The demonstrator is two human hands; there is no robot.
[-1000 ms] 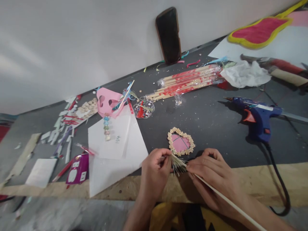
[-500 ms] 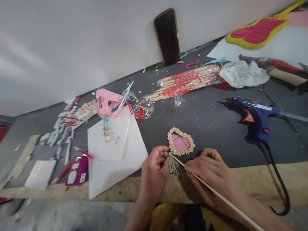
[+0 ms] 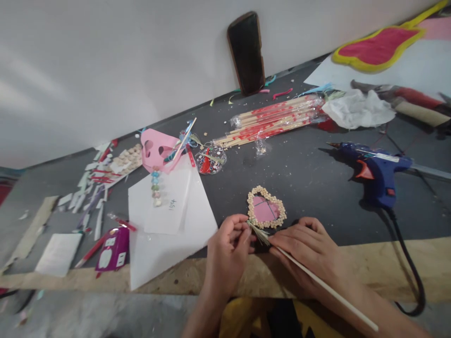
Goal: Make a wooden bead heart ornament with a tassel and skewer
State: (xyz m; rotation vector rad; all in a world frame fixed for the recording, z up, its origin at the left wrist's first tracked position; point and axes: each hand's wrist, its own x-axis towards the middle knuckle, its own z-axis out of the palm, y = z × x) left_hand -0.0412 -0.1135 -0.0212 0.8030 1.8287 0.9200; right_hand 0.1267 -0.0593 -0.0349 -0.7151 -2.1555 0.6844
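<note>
A small pale green tassel (image 3: 260,234) lies at the front edge of the dark tabletop, its strands drawn together and pointing toward my right hand. My left hand (image 3: 230,246) pinches it near its top, thumb and forefinger close together. Between the fingers of my right hand (image 3: 305,249) is a long, thin wooden stick (image 3: 327,284), slanting down to the right. Its far tip is hidden by the fingers, beside the tassel's ends. Just beyond both hands sits a heart-shaped frame (image 3: 280,220) of small beige beads around a pink panel (image 3: 264,210) crossed by dark cords.
A blue glue gun (image 3: 382,176) lies at right, its black cable (image 3: 405,256) hanging over the front edge. Wrapped chopsticks (image 3: 275,119) lie behind, near a leaning phone (image 3: 246,54). Left are white paper (image 3: 141,253), a pink mask (image 3: 158,148) and a purple packet (image 3: 112,249).
The tassel's strands were fanned out toward me; now they are bunched and point right. The stick has slid back toward me, its tip leaving the tassel's top. The heart frame shifted slightly right.
</note>
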